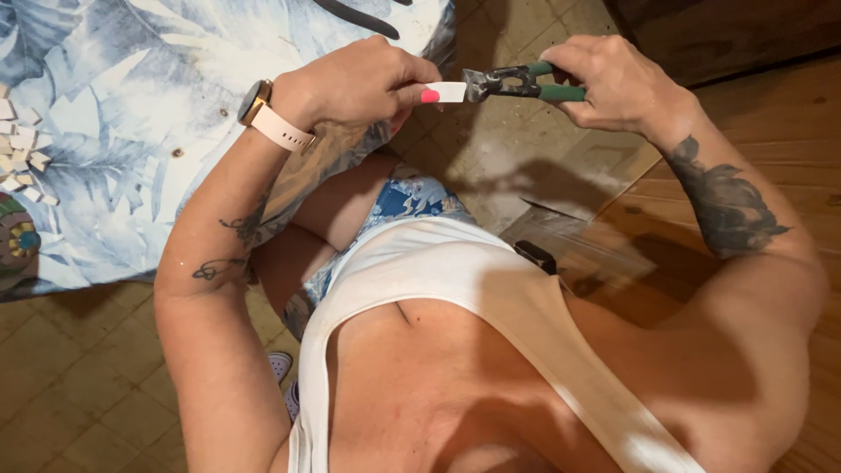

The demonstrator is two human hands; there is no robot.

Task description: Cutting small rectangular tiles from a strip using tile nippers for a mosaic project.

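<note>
1. My left hand (355, 83) is closed in a pinch on a small white tile strip (447, 92), held out level past my fingertips above the floor, just off the edge of the desk (131, 131).
2. My right hand (613, 83) is wrapped tight around the green handles of a pair of tile nippers (517, 83).
3. The nippers' dark metal head meets the right end of the tile strip, touching it.
4. On my left wrist sits a watch (256, 103) with a pale pink band.
5. The desk has a blue leaf-patterned cover; a heap of small white tile pieces (22, 149) lies near its left edge, well apart from my hands.
6. Below my hands, the floor (517, 158) is tiled and dusty.
</note>
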